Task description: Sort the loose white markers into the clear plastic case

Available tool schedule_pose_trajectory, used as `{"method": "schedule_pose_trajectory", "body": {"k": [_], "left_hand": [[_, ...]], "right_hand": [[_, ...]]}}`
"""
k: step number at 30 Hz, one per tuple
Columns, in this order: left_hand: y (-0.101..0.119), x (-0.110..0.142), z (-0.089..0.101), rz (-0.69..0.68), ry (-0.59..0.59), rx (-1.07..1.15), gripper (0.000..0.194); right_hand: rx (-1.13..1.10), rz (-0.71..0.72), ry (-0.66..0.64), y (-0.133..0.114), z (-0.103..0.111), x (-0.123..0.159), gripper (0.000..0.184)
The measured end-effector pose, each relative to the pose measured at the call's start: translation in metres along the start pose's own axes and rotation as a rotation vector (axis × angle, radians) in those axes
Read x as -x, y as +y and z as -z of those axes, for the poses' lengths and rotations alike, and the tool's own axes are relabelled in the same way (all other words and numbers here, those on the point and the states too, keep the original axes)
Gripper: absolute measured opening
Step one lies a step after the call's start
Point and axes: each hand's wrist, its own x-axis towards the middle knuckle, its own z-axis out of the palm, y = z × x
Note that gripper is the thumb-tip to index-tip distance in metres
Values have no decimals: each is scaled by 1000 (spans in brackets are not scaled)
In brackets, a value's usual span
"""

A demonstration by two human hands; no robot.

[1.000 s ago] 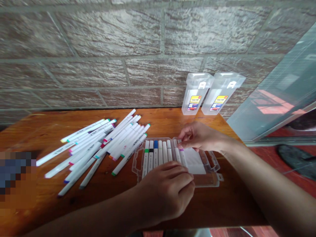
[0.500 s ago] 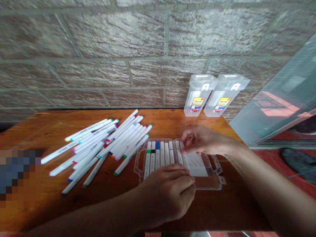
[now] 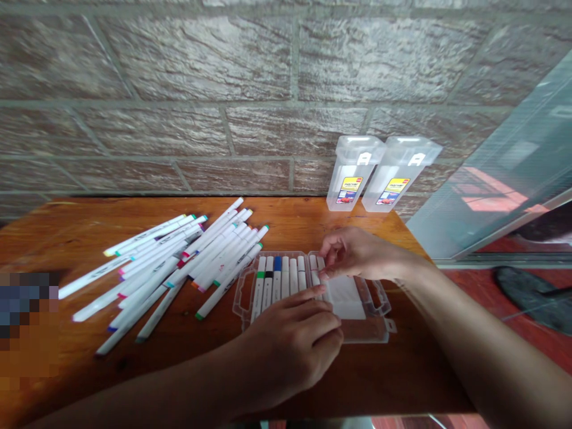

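Note:
A clear plastic marker case [image 3: 379, 310] lies open and flat on the wooden table [image 3: 313, 220]. A row of white markers [image 3: 279, 280] with green, black and blue caps fills its left part. My left hand [image 3: 292, 348] rests over the near ends of these markers, its fingers curled and pressing down on them. My right hand [image 3: 357, 253] hovers over the far end of the rightmost marker in the row, its fingertips pinched on it. The case's right part shows a white sheet.
A loose heap of several white markers [image 3: 165, 268] with coloured caps lies on the table's left. Two upright clear plastic boxes [image 3: 382, 173] with yellow labels stand against the brick wall. A glass panel rises at the right. The table edge is near me.
My right hand's fingers have shifted slightly along the rightmost marker's far end. My left hand stays on the row. The view has drifted a little.

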Motion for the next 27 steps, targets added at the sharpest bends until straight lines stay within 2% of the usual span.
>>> {"method": "schedule_pose_trajectory", "body": {"k": [7, 12, 16, 19, 22, 24, 27], "left_hand": [[-1, 0, 0, -5, -5, 17, 13], [-6, 3, 0, -46, -60, -12, 13], [-8, 3, 1, -32, -96, -23, 16], [-11, 3, 3, -24, -103, -19, 20], [-14, 3, 7, -66, -102, 7, 30], [-17, 3, 9, -79, -88, 40, 39], [-21, 4, 9, -46, -56, 73, 41]], "right_hand": [[-4, 13, -5, 2, 0, -1, 37], [-40, -9, 11, 5, -3, -1, 39], [-31, -92, 3, 4, -3, -2, 45], [-5, -90, 18, 0, -3, -3, 46], [35, -19, 148, -5, -4, -3, 39], [83, 52, 323, -6, -2, -4, 43], [193, 143, 591, -2, 1, -5, 48]]}}
